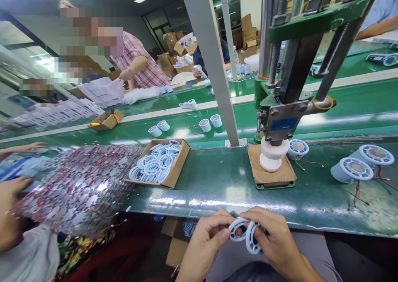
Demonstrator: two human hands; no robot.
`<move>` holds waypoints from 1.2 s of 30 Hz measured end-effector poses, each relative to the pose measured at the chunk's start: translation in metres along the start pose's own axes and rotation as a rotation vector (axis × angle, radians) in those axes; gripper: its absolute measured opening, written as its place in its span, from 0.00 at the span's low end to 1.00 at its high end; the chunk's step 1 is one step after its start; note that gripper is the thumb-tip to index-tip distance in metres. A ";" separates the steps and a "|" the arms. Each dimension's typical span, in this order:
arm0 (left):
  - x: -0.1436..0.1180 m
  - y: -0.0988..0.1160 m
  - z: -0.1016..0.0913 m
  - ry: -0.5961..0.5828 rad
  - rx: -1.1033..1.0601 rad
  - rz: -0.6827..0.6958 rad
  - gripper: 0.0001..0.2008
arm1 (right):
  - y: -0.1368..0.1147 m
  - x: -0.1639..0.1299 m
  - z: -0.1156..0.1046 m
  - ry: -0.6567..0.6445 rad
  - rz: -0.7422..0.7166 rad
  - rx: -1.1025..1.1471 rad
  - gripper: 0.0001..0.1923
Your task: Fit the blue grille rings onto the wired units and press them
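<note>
My left hand and my right hand meet low in the head view, just below the front edge of the green bench. Together they pinch pale blue plastic rings: one ring lies flat under my left thumb, another stands on edge against my right fingers. Straight ahead on the bench a green hand press stands over a white round part resting on a cardboard pad.
A cardboard box of blue rings sits left of the press. A heap of red-wired discs lies further left, beside another person's hands. Blue round housings with wires stand at right. A grey post rises mid-bench. People work behind the conveyor.
</note>
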State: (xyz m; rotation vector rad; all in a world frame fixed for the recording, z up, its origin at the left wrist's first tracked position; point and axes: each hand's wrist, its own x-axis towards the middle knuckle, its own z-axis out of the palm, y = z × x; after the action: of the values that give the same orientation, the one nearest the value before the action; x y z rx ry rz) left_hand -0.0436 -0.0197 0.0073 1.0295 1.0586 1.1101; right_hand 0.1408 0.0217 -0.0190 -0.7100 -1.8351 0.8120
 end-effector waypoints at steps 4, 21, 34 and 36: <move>0.001 0.001 0.003 0.054 0.069 0.011 0.15 | 0.000 -0.001 0.002 -0.003 -0.058 -0.015 0.21; 0.006 -0.004 0.019 0.213 0.062 0.027 0.33 | -0.006 -0.002 0.011 0.026 -0.207 0.037 0.17; 0.001 0.005 0.018 0.184 0.109 -0.019 0.21 | -0.007 0.007 0.000 0.008 -0.204 -0.053 0.18; 0.001 0.007 0.018 0.141 0.054 -0.019 0.19 | -0.005 0.009 -0.005 -0.030 -0.165 -0.001 0.17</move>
State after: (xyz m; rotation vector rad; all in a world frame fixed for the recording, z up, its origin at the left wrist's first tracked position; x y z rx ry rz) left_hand -0.0274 -0.0193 0.0176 0.9927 1.2141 1.1568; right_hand 0.1413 0.0263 -0.0084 -0.5413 -1.8931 0.7176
